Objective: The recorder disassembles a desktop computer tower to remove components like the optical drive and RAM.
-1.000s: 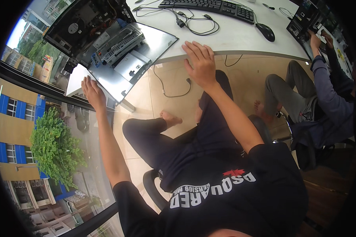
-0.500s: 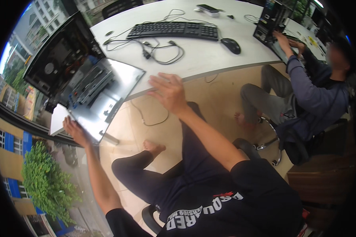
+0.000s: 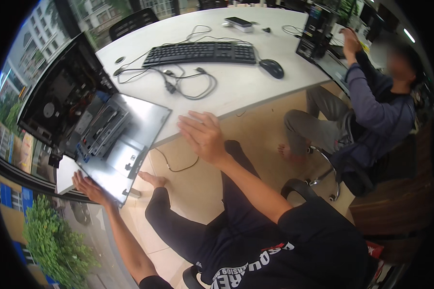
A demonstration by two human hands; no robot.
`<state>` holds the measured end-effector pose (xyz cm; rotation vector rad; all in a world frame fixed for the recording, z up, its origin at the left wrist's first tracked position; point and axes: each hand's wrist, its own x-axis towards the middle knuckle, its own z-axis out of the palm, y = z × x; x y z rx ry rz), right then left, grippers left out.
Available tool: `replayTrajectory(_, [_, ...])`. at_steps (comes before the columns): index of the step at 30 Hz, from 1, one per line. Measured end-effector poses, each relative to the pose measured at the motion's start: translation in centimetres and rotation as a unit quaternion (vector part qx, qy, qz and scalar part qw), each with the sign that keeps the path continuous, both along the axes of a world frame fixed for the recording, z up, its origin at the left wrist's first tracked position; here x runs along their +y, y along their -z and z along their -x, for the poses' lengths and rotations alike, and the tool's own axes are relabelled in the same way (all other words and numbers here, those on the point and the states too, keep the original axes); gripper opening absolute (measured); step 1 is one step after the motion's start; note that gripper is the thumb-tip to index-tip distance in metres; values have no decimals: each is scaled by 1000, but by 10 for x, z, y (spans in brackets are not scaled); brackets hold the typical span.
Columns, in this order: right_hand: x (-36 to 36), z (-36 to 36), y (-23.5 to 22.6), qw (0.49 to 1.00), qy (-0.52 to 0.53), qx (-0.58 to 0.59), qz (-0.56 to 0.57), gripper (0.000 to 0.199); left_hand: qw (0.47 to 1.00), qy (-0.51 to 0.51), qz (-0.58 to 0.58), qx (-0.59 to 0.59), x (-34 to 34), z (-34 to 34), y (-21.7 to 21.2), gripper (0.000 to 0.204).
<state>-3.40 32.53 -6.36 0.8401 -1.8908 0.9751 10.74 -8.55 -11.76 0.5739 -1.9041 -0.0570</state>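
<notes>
At the left edge of the white desk (image 3: 255, 89), seen from the head camera, an opened desktop computer case (image 3: 77, 120) lies on its side, and its grey metal side panel (image 3: 123, 149) juts out past the desk edge. Compared with the frames a second and half a second ago, the left hand (image 3: 89, 187) has slid down to the panel's lower corner and now rests flat under it, fingers spread and pressed against the metal, not curled round it. The right hand (image 3: 202, 135) has come off the desk edge and hovers just beside the panel's right side, fingers open and slightly apart, touching nothing. This suggests that the panel's weight now sits on the left hand alone, with the right free to reach in. Further back, the black keyboard (image 3: 200, 52), mouse (image 3: 272, 67) and loose cables (image 3: 178, 79) lie as before. To the right, a seated person (image 3: 371, 106) reaches toward another black case (image 3: 316, 31)
</notes>
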Motion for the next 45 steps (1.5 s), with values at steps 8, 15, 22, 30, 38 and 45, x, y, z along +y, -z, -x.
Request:
replayTrajectory(8, [-2, -1, 11, 998, 36, -5, -46, 25, 997, -15, 61, 36, -11, 6, 8, 54])
replayTrajectory(15, [4, 3, 11, 997, 49, -13, -53, 30, 998, -18, 53, 36, -10, 22, 18, 58])
replayTrajectory(22, [-1, 2, 17, 995, 30, -44, -81, 35, 991, 52, 61, 109, -32, 13, 27, 35])
replayTrajectory(30, [-3, 0, 18, 994, 44, -8, -96, 34, 999, 19, -19, 32, 24, 1, -16, 40])
replayTrajectory(38, [-2, -3, 12, 995, 31, -20, -97, 35, 999, 19, -31, 35, 25, 0, -16, 40])
replayTrajectory(45, [0, -3, 13, 995, 25, -27, -87, 38, 999, 24, -36, 23, 27, -1, -17, 41])
